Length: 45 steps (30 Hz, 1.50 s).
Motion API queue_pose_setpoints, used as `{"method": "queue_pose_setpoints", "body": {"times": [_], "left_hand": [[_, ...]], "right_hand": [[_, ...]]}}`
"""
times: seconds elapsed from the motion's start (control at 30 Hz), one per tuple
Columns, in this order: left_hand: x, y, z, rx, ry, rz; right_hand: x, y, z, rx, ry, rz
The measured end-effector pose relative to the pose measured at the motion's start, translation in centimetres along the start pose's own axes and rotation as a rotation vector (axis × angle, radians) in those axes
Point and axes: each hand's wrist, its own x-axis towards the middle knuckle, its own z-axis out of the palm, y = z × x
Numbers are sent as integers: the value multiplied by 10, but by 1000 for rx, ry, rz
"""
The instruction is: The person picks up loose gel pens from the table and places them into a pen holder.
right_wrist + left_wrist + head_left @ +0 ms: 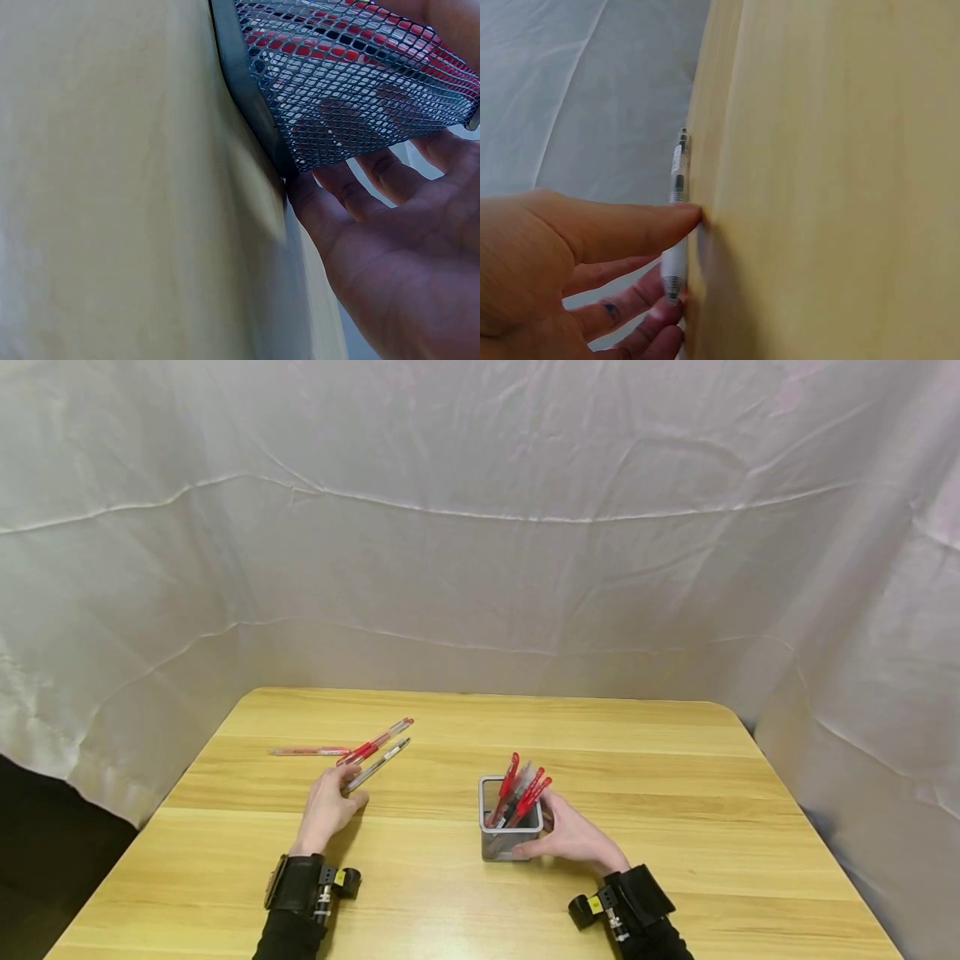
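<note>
In the head view my left hand (328, 806) is at the near end of a clear pen with dark tips (381, 762). The left wrist view shows this pen (676, 169) lying along the tabletop, the thumb on the near side and the fingers beyond it; whether they press on it is hard to tell. My right hand (573, 833) holds a silver mesh pen holder (491, 845) by its right side, thumb at the front. Red-capped pens (531, 797) and clear pens stand slanted in it. Up close, the mesh (352, 97) rests against the curled fingers.
Beyond my left hand, red pens (375, 742) lie side by side, with another red pen (307, 751) to their left. Everything is on a light wooden table (637, 752), with a pale cloth curtain (480, 577) behind and at the sides.
</note>
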Motion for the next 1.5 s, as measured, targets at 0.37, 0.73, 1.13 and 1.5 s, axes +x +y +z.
{"method": "queue_pose_setpoints", "body": {"times": [0.37,0.73,1.13,1.5], "left_hand": [[3,5,0,46,0,-4],[5,7,5,85,61,-22],[9,5,6,68,77,-39],[8,5,1,35,-6,-68]], "right_hand": [[0,-1,-1,-5,-8,-10],[0,0,1,-29,-9,-8],[-1,0,0,-10,-2,27],[-2,1,0,9,-7,38]]}}
